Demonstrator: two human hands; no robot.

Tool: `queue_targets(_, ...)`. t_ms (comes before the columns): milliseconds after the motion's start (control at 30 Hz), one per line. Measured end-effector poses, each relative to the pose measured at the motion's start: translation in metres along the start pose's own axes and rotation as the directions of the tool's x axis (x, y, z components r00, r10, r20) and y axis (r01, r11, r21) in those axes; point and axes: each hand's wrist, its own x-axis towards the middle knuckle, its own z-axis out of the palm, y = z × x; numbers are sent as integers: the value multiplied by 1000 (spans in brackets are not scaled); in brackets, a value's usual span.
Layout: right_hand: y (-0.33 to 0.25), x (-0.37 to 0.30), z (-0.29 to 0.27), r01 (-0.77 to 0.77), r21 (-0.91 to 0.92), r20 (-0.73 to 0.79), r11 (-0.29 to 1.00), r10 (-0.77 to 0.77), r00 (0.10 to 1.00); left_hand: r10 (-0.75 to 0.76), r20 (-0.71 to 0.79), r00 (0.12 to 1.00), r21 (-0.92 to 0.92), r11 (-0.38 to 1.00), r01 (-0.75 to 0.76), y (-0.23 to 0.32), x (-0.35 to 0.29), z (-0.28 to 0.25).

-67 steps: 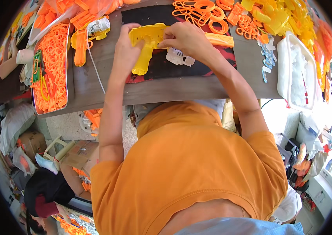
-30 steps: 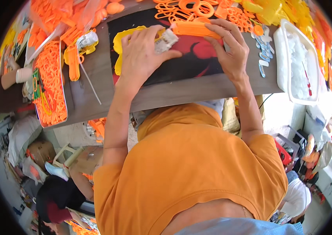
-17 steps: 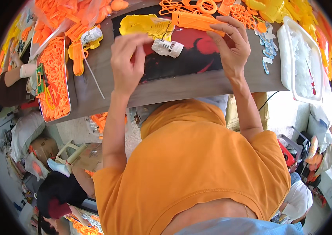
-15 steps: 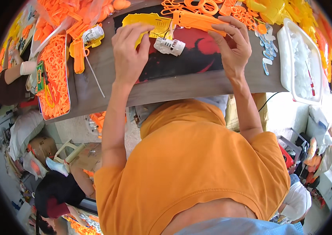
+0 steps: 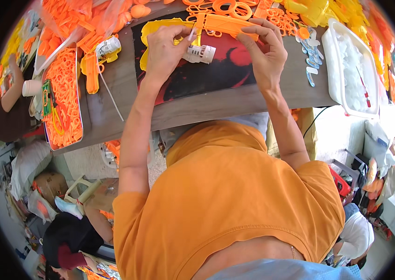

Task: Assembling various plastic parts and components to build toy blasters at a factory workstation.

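Note:
My left hand [image 5: 166, 55] is closed in a pinch at the centre of the mat, a thin white piece [image 5: 192, 35] showing at its fingertips. Under and behind that hand lies a yellow plastic shell [image 5: 153, 29]. A white cylindrical mechanism [image 5: 201, 54] with slots rests just right of my left fingers. My right hand [image 5: 271, 55] grips the right end of a long orange plastic part [image 5: 228, 23] between thumb and fingers. The left end of this part reaches over to the yellow shell. How the two join is partly hidden by my left hand.
On the left stand a tray of small orange parts [image 5: 64, 109] with pliers on it and a partly assembled orange-yellow toy [image 5: 92, 70] with a white rod. Blue-white pieces [image 5: 311, 53] and a white bin [image 5: 335, 79] lie right. Orange and yellow parts pile behind. Other people sit nearby.
My left hand has moved right and closed near the white piece. The orange part and my right hand have shifted slightly left. The view has shifted a little.

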Motion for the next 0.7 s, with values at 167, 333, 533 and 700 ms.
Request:
queue_targets(167, -10, -14, 15, 62, -102, -28, 993, -65, 997, 51, -40, 998, 78, 996, -48, 1, -4, -5)
queue_targets(333, -8, -34, 29, 570, -260, 250, 779, -516, 819, -266, -212, 940, -109, 963, 248, 35, -20, -29)
queue_targets(533, -11, -36, 38, 571, 78, 473, 818, -534, 701, -450, 176, 876, -482, 736, 475, 20, -38, -48)
queue_targets(700, 8, 31, 47, 536, -312, 446, 784, -378, 812, -398, 114, 910, -263, 872, 414, 5, -35, -57)
